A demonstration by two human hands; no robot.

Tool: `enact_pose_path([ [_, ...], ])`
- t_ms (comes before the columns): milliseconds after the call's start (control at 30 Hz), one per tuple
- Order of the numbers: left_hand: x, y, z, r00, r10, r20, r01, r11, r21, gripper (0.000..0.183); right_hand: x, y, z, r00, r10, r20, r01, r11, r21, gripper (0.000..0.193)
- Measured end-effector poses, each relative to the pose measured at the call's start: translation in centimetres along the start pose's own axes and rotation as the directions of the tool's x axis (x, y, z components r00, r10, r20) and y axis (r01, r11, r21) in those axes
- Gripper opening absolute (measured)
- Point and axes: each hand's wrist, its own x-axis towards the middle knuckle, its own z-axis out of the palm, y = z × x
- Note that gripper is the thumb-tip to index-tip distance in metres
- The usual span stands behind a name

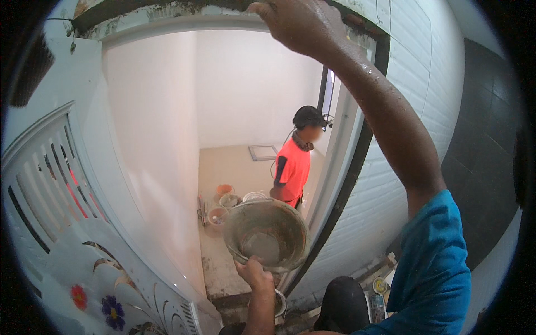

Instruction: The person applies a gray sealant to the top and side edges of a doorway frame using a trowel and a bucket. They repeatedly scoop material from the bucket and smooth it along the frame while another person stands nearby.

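One round grey basin, wet grey paste inside, held before the doorway, left hand gripping its near rim, right hand well apart, raised at the lintel, contact unclear, person in orange top beyond

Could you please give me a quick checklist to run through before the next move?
1. Left hand gripping the bucket: ok, closed on its near rim.
2. Grey mix in the bucket: ok, some lies at the bottom.
3. Right hand touching the wall above the doorway: cannot tell; it is raised there, but contact is unclear.
4. Bucket well away from the co-worker: cannot tell; they overlap in this view.
5. Doorway unblocked by the door: ok, it stands to the left.
6. Secure footing: cannot tell; feet are hidden.
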Motion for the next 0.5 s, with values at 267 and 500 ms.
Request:
enact_pose_path([
  [267,0.2,-0.1,-0.5,1.0,0.01,-0.019,-0.01,1.0,0.027,0.081,-1.8,5.9,-0.4,0.989,0.091,-0.118,-0.116,0.966,-0.23,0.039],
  [500,1.5,-0.9,-1.7,0.999,0.023,-0.049,-0.017,0.994,0.11,0.085,-3.8,11.4,-0.9,0.978,0.069,-0.195,-0.122,0.955,-0.272,0.036],
])
